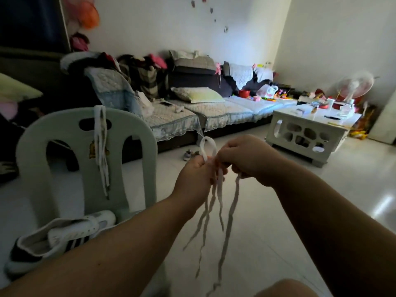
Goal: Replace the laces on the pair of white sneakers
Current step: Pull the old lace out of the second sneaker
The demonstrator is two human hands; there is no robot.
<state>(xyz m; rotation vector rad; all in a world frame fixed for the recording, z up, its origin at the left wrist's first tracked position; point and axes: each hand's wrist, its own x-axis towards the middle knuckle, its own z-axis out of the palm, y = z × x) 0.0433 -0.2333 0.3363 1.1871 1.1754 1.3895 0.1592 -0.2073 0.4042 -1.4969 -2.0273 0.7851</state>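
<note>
Both hands are raised in front of me with a bunch of white laces [216, 202] between them. My left hand [192, 179] pinches the bunch just below a loop that sticks up above the fingers. My right hand [250, 157] grips the strands beside it, and the wavy ends hang down toward the floor. A second set of white laces [101, 146] is draped over the back of a pale plastic chair [64, 133] at the left. On that chair's seat lie the white sneakers [57, 236] with black stripes, partly hidden by my left forearm.
A cluttered sofa [192, 112] runs along the back wall. A white coffee table [308, 129] with small items stands at the right, a fan [355, 84] behind it. Small shoes [189, 155] lie on the pale tiled floor. My knee [285, 290] shows at the bottom edge.
</note>
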